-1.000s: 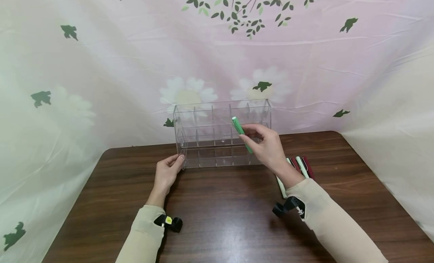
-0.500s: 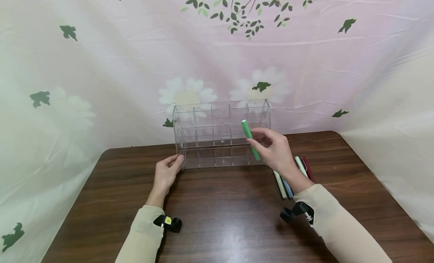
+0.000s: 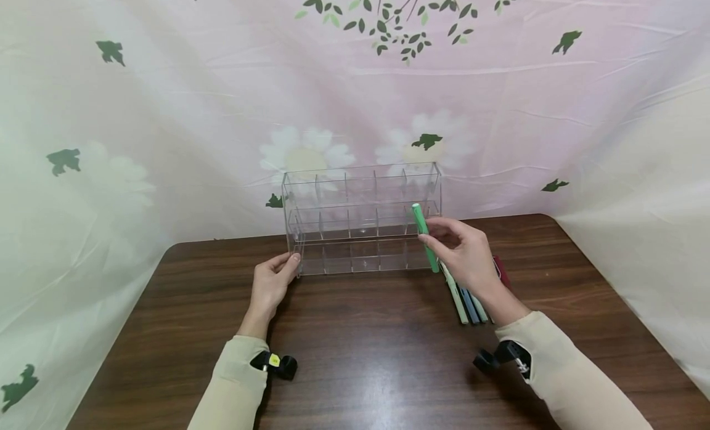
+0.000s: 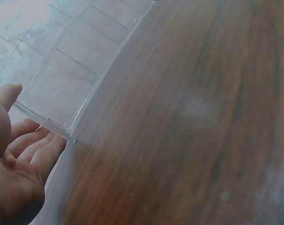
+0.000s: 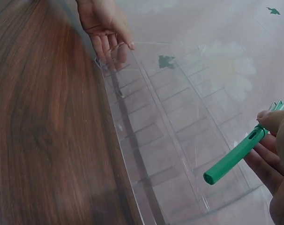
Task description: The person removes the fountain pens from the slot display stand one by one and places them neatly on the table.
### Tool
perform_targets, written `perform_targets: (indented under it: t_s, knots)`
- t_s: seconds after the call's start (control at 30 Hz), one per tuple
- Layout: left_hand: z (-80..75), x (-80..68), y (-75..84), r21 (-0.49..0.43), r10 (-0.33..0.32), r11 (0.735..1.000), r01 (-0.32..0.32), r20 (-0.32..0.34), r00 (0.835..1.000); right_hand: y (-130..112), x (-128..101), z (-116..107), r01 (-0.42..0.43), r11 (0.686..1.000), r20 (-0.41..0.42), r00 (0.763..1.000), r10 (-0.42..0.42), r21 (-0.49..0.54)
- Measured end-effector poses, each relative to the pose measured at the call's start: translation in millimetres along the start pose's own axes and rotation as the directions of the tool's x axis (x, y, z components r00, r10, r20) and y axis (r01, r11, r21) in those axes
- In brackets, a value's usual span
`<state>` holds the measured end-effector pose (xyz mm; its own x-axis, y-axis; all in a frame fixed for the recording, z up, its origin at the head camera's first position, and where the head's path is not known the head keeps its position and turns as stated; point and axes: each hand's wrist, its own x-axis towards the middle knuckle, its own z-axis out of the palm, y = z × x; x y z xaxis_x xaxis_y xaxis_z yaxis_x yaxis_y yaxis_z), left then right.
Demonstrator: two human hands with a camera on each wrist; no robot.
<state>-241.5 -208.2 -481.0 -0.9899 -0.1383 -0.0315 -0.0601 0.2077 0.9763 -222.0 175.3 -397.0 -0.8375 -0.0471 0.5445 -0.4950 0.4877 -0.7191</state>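
Observation:
A clear acrylic rack (image 3: pixel 363 236), with tiers split into small compartments, stands at the back of the table. My left hand (image 3: pixel 270 287) grips its lower left end; the left wrist view shows the thumb on one side of the clear wall (image 4: pixel 62 89) and the fingers on the other. Between thumb and fingers, my right hand (image 3: pixel 468 254) pinches a green pen (image 5: pixel 235 157) in front of the rack's right end. The pen is tilted, its top leaning left and away. Under the right hand, partly hidden, lie pale green pens (image 3: pixel 456 297), a blue pen (image 3: pixel 469 307) and a dark red pen (image 3: pixel 501 272).
The brown wooden table (image 3: pixel 355 356) has rounded far corners. A printed cloth (image 3: pixel 222 109) with flowers and leaves hangs behind it and along both sides. Black camera mounts sit on both wrists.
My right hand has moved right and slightly nearer with the green pen, from before the rack's middle to its right end. More of the lying pens' near ends show. The left hand stays in place.

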Motion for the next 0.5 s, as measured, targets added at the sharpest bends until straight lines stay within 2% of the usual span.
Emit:
perform_targets:
  t_s: [0.23, 0.5]
  knots:
    - [-0.3, -0.1, 2.0, 0.0, 0.001, 1.0, -0.001, -0.003, 1.0, 6, -7, -11, -0.031, 0.999, -0.013, 0.999, 0.031, 0.009]
    - [0.3, -1.6, 2.2, 0.008, -0.011, 1.0, 0.011, -0.004, 1.0, 16, -18, -19, -0.053, 0.998, -0.036, 0.998, 0.051, -0.039]
